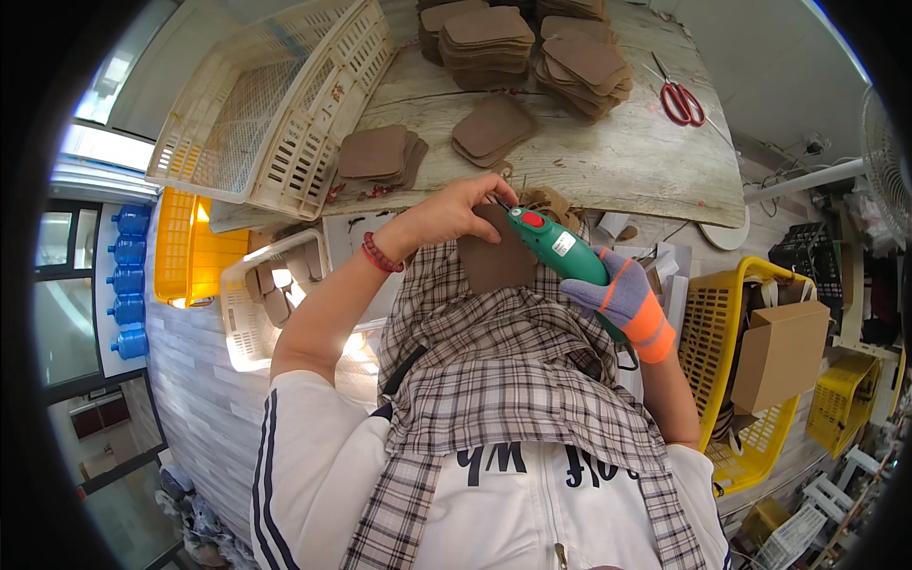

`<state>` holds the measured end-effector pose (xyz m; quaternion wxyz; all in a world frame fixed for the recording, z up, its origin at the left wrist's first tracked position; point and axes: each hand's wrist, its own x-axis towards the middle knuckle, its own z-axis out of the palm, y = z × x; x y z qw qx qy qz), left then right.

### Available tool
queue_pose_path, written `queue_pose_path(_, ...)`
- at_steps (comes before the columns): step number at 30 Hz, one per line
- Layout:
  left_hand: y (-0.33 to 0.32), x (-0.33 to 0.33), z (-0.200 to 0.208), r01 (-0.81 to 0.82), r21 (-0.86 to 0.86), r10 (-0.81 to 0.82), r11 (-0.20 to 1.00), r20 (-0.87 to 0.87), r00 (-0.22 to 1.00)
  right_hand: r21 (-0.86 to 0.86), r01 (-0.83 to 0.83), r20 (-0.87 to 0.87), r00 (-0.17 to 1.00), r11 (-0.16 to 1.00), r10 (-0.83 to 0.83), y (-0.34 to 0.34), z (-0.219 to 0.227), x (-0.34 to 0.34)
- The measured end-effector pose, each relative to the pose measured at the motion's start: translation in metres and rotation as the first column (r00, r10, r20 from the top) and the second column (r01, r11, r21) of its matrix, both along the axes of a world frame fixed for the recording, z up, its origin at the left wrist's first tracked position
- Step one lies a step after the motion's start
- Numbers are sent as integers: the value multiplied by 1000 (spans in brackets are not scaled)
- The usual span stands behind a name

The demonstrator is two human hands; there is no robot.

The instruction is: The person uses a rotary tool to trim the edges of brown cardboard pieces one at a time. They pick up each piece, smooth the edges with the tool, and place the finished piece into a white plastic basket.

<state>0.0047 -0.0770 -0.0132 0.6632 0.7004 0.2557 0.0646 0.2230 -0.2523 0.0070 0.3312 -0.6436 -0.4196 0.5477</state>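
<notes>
My left fingers pinch brown piece; gloved right fingers grip green tool; brown stacks beyond them on bench.

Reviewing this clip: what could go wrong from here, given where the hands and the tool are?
The bare left hand has fingertips right by the tip of the green handheld power tool, so a slip might injure them; only the right hand is gloved.
The black-and-beige checked fabric apron lies loosely folded near the rounded flat brown sheet and might get caught.
</notes>
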Motion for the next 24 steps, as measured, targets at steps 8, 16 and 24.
queue_pose_path(8,73,-98,-3,-688,-28,683,726,150,715,49,189,-78,980,981,-184,-13,-13,10)
queue_pose_path(16,87,-61,-22,-152,971,638,-182,234,733,30,274,-12,962,961,-274,-22,-37,25)
queue_pose_path(24,93,33,-81,-113,933,668,341,-156,727,25,283,-59,958,959,-281,-24,-42,19)
